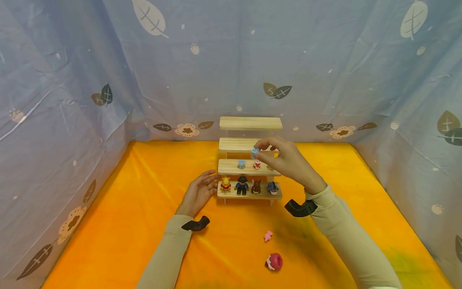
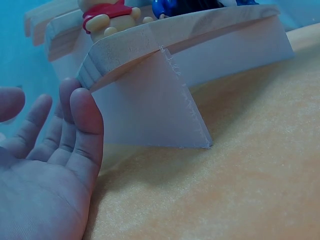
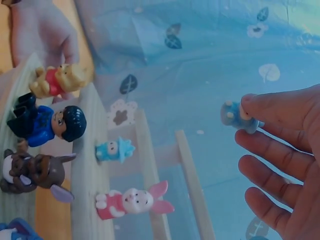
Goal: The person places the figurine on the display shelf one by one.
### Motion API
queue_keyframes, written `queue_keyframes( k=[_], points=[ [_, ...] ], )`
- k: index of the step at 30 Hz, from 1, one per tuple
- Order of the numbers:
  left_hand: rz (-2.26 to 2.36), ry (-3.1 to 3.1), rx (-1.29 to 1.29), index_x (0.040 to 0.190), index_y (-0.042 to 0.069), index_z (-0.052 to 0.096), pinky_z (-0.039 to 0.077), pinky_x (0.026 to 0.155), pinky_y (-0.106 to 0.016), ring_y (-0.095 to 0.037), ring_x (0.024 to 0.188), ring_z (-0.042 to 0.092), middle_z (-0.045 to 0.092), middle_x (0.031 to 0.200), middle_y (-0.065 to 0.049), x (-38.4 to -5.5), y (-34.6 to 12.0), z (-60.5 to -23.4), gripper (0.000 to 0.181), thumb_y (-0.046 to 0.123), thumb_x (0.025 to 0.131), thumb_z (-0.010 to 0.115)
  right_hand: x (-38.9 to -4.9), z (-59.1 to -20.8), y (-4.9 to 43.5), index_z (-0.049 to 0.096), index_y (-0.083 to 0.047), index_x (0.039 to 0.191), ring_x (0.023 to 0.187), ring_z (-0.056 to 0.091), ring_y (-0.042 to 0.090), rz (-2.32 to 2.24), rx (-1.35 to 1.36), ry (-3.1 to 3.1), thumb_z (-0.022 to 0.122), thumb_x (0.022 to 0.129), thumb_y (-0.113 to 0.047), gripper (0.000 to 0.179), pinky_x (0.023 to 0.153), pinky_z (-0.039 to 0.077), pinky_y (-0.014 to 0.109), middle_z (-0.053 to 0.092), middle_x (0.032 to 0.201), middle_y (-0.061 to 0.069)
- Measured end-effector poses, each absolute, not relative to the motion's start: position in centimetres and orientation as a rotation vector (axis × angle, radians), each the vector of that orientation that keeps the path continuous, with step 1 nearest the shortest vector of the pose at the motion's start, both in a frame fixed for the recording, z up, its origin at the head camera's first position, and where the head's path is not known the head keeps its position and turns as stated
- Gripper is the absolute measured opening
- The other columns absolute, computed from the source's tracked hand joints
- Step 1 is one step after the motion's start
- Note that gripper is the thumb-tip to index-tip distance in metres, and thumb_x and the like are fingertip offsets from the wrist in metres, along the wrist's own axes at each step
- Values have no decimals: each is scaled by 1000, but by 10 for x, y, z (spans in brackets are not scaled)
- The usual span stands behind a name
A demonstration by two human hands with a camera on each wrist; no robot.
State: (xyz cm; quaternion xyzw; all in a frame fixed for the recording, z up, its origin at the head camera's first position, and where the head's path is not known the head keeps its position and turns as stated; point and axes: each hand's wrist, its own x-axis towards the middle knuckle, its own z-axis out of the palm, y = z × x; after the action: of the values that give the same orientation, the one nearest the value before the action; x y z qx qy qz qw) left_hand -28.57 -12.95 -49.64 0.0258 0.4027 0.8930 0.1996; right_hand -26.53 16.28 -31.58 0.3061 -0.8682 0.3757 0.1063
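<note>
My right hand (image 1: 290, 160) pinches a small light-blue figurine (image 3: 232, 115) between thumb and forefinger, above the second-lowest board of a stepped wooden display stand (image 1: 250, 123). On that board stand another light-blue figurine (image 1: 241, 163) and a pink piglet figurine (image 1: 257, 165); my right hand partly covers something beside them. A bear figurine in red (image 1: 225, 184), a black-haired toy figure (image 1: 242, 186), a brown long-eared figurine (image 1: 256, 186) and a blue-grey donkey figurine (image 1: 272, 188) line the bottom board. At its left end, my left hand (image 2: 50, 175) holds its fingers extended, fingertips against the board's edge.
In front of the stand, a small pink figurine (image 1: 268, 236) and a dark-pink and white round toy (image 1: 274, 261) lie on the orange cloth (image 1: 119, 224). Patterned blue-grey curtains (image 1: 231, 60) enclose the back and both sides.
</note>
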Motion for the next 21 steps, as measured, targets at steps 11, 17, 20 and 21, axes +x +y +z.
queue_keyframes(
  k=[11, 17, 20, 21],
  points=[
    [2491, 1127, 100, 141, 6, 45, 47, 91, -27, -16, 109, 57, 63, 124, -3, -288, -129, -499, 35, 23, 111, 36, -277, -310, 139, 72, -12, 114, 107, 60, 25, 1094, 963, -2560, 71, 96, -22, 20, 89, 51, 43, 69, 114, 6],
    [2440, 1246, 166, 116, 15, 65, 48, 94, -26, -15, 115, 57, 65, 121, 1, -289, -126, -500, 31, 22, 112, 35, -285, -311, 127, 72, -11, 109, 105, 62, 24, 1075, 1048, -2520, 72, 95, -19, 16, 94, 51, 45, 71, 111, 6],
    [2400, 1329, 174, 117, 14, 67, 50, 95, -27, -15, 114, 58, 64, 122, 1, -289, -124, -501, 34, 23, 112, 35, -288, -312, 121, 72, -11, 110, 105, 61, 24, 1062, 1058, -2534, 72, 95, -20, 17, 94, 51, 46, 71, 111, 5],
    [2386, 1353, 176, 121, 12, 65, 50, 95, -27, -15, 114, 58, 63, 123, 0, -289, -123, -501, 34, 23, 112, 35, -289, -313, 119, 72, -11, 110, 105, 61, 24, 1051, 1055, -2546, 72, 95, -20, 18, 94, 51, 46, 71, 111, 5]
  ],
)
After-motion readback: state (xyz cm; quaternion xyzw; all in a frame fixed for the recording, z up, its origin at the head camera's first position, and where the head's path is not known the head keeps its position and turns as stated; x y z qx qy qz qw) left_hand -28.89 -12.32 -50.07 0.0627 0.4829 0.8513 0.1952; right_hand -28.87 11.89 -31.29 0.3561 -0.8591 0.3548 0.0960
